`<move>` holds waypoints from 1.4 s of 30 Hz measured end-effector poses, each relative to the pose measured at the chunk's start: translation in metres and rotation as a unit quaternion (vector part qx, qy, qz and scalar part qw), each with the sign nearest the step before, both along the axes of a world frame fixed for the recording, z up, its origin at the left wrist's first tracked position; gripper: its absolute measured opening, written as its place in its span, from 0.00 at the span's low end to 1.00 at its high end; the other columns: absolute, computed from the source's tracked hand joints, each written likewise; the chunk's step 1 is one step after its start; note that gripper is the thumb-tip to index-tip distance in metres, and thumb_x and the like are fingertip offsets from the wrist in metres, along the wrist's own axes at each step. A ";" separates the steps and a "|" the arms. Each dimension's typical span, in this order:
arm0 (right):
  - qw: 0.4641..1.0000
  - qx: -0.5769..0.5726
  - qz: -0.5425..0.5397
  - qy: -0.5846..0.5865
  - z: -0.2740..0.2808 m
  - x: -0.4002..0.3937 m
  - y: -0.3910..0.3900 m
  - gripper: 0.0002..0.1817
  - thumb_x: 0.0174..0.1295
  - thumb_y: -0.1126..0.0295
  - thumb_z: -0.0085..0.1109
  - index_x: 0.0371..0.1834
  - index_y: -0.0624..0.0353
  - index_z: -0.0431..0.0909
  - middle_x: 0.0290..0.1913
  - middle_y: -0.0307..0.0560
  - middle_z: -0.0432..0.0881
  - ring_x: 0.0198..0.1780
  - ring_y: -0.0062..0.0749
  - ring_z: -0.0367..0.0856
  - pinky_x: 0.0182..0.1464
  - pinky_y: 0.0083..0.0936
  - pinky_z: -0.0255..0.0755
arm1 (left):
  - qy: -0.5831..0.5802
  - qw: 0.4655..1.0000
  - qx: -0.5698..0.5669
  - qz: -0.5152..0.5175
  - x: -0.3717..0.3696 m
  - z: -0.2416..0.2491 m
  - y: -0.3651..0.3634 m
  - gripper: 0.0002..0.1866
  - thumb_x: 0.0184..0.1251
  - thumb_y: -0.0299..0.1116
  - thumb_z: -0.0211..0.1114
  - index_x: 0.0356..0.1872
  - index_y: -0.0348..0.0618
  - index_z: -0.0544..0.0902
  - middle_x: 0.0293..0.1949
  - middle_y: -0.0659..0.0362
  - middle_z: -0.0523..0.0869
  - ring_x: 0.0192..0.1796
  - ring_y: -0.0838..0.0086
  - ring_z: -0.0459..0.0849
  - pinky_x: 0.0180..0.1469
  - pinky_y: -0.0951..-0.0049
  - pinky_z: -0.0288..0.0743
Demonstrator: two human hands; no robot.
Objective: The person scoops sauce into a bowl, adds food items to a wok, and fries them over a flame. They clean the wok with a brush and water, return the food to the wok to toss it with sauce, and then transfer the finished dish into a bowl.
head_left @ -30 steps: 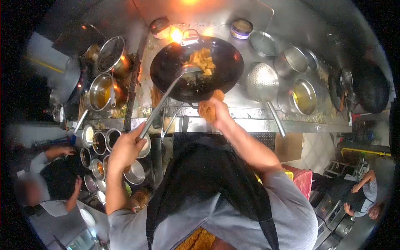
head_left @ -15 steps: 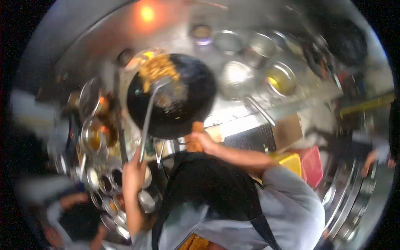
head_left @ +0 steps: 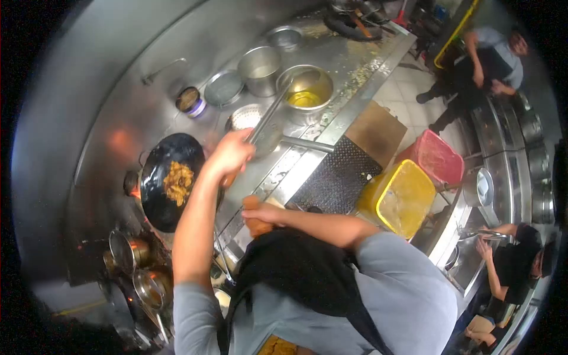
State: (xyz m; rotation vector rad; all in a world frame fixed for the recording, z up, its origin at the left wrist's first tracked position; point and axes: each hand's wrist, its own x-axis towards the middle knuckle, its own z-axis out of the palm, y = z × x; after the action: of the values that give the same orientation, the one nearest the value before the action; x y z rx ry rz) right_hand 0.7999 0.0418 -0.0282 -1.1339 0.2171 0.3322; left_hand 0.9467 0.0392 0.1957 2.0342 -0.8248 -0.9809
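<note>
My left hand (head_left: 232,152) is closed around the handle of a long metal ladle (head_left: 273,110). The ladle's far end reaches the rim of a metal pot of yellow oil (head_left: 305,98), passing over a perforated strainer (head_left: 244,116). Lower down, my right hand (head_left: 269,214) grips an orange-brown cloth (head_left: 252,208) at the handle side of a black wok (head_left: 155,204). Browned food pieces (head_left: 178,183) lie together in the wok, which sits over the burner to the left. My left forearm partly covers its right side.
Along the back stand a tall pot (head_left: 259,70), a shallow pan (head_left: 223,88) and a purple-labelled tin (head_left: 190,101). Yellow (head_left: 387,198) and pink (head_left: 436,158) bins stand to the right by a black mat (head_left: 331,177). Other people are at the far right.
My left hand has swung the ladle from the wok up and right to the oil pot. The food, heaped at the wok's far edge before, now lies in its middle. The view has turned right.
</note>
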 end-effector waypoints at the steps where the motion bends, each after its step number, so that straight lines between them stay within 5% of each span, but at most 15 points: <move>1: 0.999 0.004 -0.031 0.025 0.006 -0.018 -0.026 0.24 0.65 0.55 0.64 0.59 0.57 0.74 0.47 0.43 0.81 0.48 0.30 0.80 0.52 0.30 0.74 | -0.008 0.999 0.030 -0.032 0.012 -0.007 -0.033 0.34 0.58 0.24 0.59 0.70 0.34 0.68 0.22 0.62 0.77 0.17 0.77 0.74 0.20 0.72 0.69; 3: 0.987 -0.077 -0.104 0.091 -0.022 -0.045 -0.065 0.23 0.65 0.56 0.64 0.56 0.59 0.76 0.47 0.44 0.82 0.48 0.30 0.81 0.51 0.29 0.75 | -0.027 0.995 0.078 -0.051 0.033 -0.034 -0.089 0.14 0.59 0.25 0.59 0.47 0.33 0.79 0.20 0.61 0.77 0.19 0.75 0.76 0.20 0.69 0.71; 7: 0.973 0.029 -0.216 0.077 -0.008 -0.101 -0.116 0.22 0.66 0.56 0.64 0.55 0.59 0.77 0.48 0.45 0.82 0.47 0.32 0.82 0.49 0.30 0.77 | 0.055 0.987 0.153 -0.020 0.058 -0.071 -0.146 0.06 0.59 0.26 0.58 0.36 0.36 0.77 0.21 0.60 0.78 0.19 0.74 0.77 0.20 0.68 0.71; 9: 0.963 0.092 -0.217 0.129 0.000 -0.120 -0.130 0.32 0.66 0.52 0.62 0.66 0.62 0.69 0.58 0.48 0.79 0.58 0.33 0.78 0.61 0.31 0.71 | 0.088 0.990 0.112 -0.005 0.058 -0.084 -0.138 0.33 0.57 0.26 0.58 0.68 0.39 0.71 0.23 0.60 0.79 0.19 0.75 0.76 0.21 0.71 0.70; 13: 0.958 0.107 -0.226 0.139 0.007 -0.136 -0.140 0.29 0.68 0.52 0.60 0.63 0.62 0.72 0.55 0.46 0.80 0.54 0.31 0.80 0.58 0.31 0.73 | -0.189 0.981 -0.003 0.037 -0.003 -0.079 -0.041 0.32 0.61 0.28 0.58 0.70 0.36 0.68 0.25 0.54 0.82 0.23 0.72 0.79 0.27 0.68 0.74; 14: 0.961 0.106 -0.215 0.141 0.007 -0.133 -0.140 0.29 0.68 0.52 0.60 0.63 0.62 0.72 0.55 0.46 0.80 0.54 0.31 0.80 0.58 0.31 0.73 | -0.200 0.976 0.020 0.079 -0.023 -0.064 -0.016 0.33 0.61 0.31 0.60 0.71 0.45 0.68 0.29 0.43 0.83 0.32 0.62 0.84 0.40 0.64 0.77; 15: 0.961 0.103 -0.209 0.147 0.007 -0.130 -0.140 0.28 0.68 0.52 0.60 0.63 0.62 0.72 0.55 0.46 0.80 0.55 0.31 0.79 0.58 0.30 0.73 | -0.260 0.959 -0.034 0.104 -0.041 -0.059 0.009 0.32 0.62 0.29 0.61 0.71 0.47 0.68 0.29 0.43 0.80 0.30 0.65 0.83 0.37 0.64 0.76; 20: 0.978 0.041 -0.144 0.147 0.016 -0.095 -0.123 0.24 0.68 0.52 0.60 0.54 0.62 0.74 0.45 0.48 0.83 0.45 0.34 0.84 0.46 0.32 0.80 | -0.221 0.911 -0.109 0.331 -0.114 -0.066 0.132 0.32 0.69 0.26 0.57 0.74 0.53 0.64 0.26 0.57 0.81 0.24 0.76 0.78 0.30 0.75 0.74; 25: 0.986 0.018 -0.023 0.162 0.007 -0.036 -0.069 0.40 0.67 0.39 0.53 0.66 0.66 0.65 0.58 0.55 0.78 0.57 0.39 0.79 0.61 0.36 0.73 | 0.213 0.796 -0.291 0.486 -0.132 -0.054 0.242 0.31 0.75 0.27 0.52 0.76 0.56 0.57 0.23 0.64 0.75 0.17 0.81 0.70 0.17 0.77 0.65; 27: 0.984 0.075 0.022 0.158 -0.001 -0.004 -0.034 0.41 0.66 0.39 0.53 0.66 0.66 0.65 0.58 0.55 0.77 0.57 0.39 0.79 0.60 0.36 0.73 | 0.174 0.796 -0.245 0.525 -0.109 -0.062 0.279 0.26 0.74 0.28 0.53 0.71 0.52 0.66 0.23 0.61 0.77 0.16 0.78 0.73 0.16 0.74 0.66; 29: 0.978 0.115 0.039 0.168 -0.003 0.029 0.007 0.39 0.65 0.37 0.54 0.61 0.63 0.68 0.54 0.52 0.79 0.51 0.39 0.81 0.54 0.39 0.77 | -0.112 0.864 0.031 0.490 -0.082 -0.074 0.306 0.25 0.71 0.30 0.56 0.69 0.51 0.70 0.24 0.58 0.78 0.16 0.77 0.74 0.15 0.72 0.67; 32: 0.973 0.076 0.094 0.198 0.026 0.081 0.057 0.37 0.63 0.35 0.54 0.54 0.61 0.73 0.49 0.49 0.82 0.45 0.36 0.82 0.47 0.44 0.78 | -0.112 0.850 0.087 0.507 -0.029 -0.142 0.339 0.26 0.67 0.35 0.59 0.67 0.49 0.73 0.31 0.48 0.85 0.25 0.63 0.84 0.27 0.62 0.79; 34: 0.973 0.061 0.089 0.205 0.022 0.113 0.088 0.34 0.63 0.36 0.55 0.53 0.59 0.74 0.47 0.49 0.83 0.44 0.37 0.83 0.44 0.43 0.78 | -0.340 0.814 0.142 0.449 0.001 -0.215 0.370 0.30 0.65 0.38 0.61 0.70 0.49 0.70 0.41 0.40 0.86 0.42 0.49 0.87 0.45 0.53 0.80; 37: 0.974 0.050 0.060 0.212 0.017 0.142 0.131 0.25 0.63 0.47 0.58 0.50 0.57 0.74 0.44 0.49 0.83 0.42 0.39 0.83 0.40 0.42 0.79 | -0.253 0.864 0.169 0.402 -0.017 -0.194 0.378 0.31 0.63 0.39 0.61 0.69 0.48 0.69 0.48 0.36 0.83 0.54 0.43 0.80 0.57 0.51 0.74; 42: 0.943 0.199 0.041 0.263 -0.041 0.162 0.154 0.12 0.60 0.70 0.54 0.47 0.56 0.74 0.44 0.51 0.82 0.42 0.44 0.83 0.42 0.43 0.81 | -0.281 0.863 0.332 0.256 -0.101 -0.072 0.406 0.29 0.65 0.35 0.60 0.70 0.55 0.70 0.38 0.38 0.85 0.41 0.43 0.84 0.46 0.49 0.77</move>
State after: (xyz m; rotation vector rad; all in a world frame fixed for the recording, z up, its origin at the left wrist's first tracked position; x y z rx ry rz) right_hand 0.9620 0.1959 -0.0693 -0.6366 0.5491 0.7202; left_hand 0.8456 0.4451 0.1234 3.0030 -0.1489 -0.3664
